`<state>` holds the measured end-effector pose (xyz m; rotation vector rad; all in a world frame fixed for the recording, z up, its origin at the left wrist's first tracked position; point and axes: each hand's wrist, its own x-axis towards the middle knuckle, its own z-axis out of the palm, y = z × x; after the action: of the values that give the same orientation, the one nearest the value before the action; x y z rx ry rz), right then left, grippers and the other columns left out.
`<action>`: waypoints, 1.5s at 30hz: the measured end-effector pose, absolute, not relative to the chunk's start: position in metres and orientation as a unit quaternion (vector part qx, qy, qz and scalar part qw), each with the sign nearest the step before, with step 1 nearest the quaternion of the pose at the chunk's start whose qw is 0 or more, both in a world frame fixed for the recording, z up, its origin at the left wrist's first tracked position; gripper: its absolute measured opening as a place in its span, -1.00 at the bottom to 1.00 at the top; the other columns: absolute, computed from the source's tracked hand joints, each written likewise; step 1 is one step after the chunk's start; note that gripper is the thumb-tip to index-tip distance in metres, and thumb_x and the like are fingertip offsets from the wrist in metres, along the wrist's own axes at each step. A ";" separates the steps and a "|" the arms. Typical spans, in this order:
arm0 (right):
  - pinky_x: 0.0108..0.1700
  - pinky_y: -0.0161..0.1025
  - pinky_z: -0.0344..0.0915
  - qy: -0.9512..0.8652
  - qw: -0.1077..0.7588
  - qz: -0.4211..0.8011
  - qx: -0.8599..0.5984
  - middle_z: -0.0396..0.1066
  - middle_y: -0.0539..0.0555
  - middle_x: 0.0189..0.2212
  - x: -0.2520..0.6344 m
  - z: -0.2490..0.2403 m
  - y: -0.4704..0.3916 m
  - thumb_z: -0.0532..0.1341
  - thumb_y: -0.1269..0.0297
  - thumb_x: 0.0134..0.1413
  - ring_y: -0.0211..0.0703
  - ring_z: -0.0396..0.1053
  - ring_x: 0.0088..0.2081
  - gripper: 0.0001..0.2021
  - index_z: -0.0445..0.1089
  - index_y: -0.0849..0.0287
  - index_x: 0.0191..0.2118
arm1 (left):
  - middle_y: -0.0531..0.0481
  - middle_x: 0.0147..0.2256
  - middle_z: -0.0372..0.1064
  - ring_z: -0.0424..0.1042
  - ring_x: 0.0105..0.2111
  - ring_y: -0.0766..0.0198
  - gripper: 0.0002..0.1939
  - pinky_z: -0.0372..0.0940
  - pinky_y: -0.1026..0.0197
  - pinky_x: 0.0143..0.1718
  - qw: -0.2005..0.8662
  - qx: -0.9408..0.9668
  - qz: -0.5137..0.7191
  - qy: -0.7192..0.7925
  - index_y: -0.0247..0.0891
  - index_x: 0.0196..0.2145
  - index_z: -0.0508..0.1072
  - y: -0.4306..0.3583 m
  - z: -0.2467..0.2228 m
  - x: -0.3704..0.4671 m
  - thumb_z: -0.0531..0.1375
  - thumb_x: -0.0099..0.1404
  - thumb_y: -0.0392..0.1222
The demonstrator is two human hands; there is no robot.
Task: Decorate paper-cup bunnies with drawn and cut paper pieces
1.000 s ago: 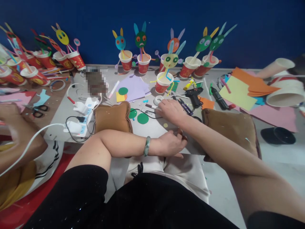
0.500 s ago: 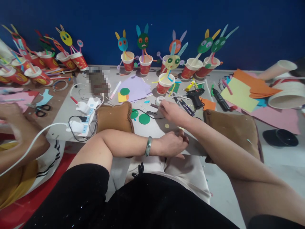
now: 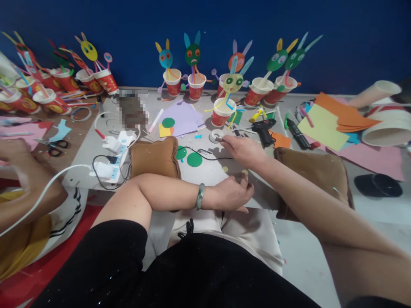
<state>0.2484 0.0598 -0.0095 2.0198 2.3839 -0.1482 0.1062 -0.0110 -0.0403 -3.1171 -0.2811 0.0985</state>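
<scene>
My left hand, with a green bangle at its wrist, is at the table's front edge. Its fingers are bent, and a small pale yellow paper circle shows at the fingertips. A similar paper circle lies just beyond this hand. My right hand is pinched closed beside a white roll of tape. A small dark piece shows at its fingertips; I cannot make out what it is. Green paper circles lie left of both hands, near a pen and a black cable.
Brown cushions flank my workspace. A hot glue gun, marker and coloured paper lie to the right. Paper cups with paper figures line the back. A power strip sits left, beside another person's arm.
My right hand has shifted right, away from the tape roll, which now shows more fully. The pen left of it is now uncovered. My left hand has barely moved.
</scene>
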 end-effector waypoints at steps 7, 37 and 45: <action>-0.31 -0.13 0.00 0.758 0.014 -0.026 0.652 0.68 0.20 -0.16 0.253 -0.012 0.060 -0.02 0.05 0.58 0.08 0.52 -0.25 -0.59 0.53 0.06 0.09 | -0.82 0.35 0.31 0.55 0.24 -0.28 -0.13 0.47 0.03 -0.07 0.009 -0.995 0.028 -0.096 -0.61 0.41 0.37 -0.012 -0.043 0.107 0.18 0.57 0.31; 0.03 0.01 0.40 0.778 -0.104 -0.093 0.612 0.62 0.37 0.03 0.270 -0.026 0.058 0.03 0.20 0.44 0.26 0.55 0.04 -0.63 0.51 0.18 0.11 | -0.83 0.37 0.26 0.49 0.26 -0.34 -0.13 0.43 -0.05 -0.02 -0.010 -0.994 0.035 -0.106 -0.61 0.43 0.32 -0.012 -0.045 0.107 0.17 0.57 0.30; -0.19 -0.08 0.44 0.577 -0.247 -0.273 0.729 0.65 0.23 -0.24 0.307 -0.001 0.000 0.15 0.15 0.36 0.01 0.53 -0.32 -0.78 0.42 0.11 -0.02 | -0.63 0.32 0.35 0.59 -0.01 -0.10 -0.25 0.42 0.00 -0.06 -0.077 -0.988 0.030 -0.131 -0.47 0.32 0.44 -0.002 -0.033 0.107 0.11 0.60 0.32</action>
<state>0.3069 0.0004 -0.0005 2.7405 2.1664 -1.0268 0.1069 -0.0019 -0.0330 -3.2662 -0.4315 0.0979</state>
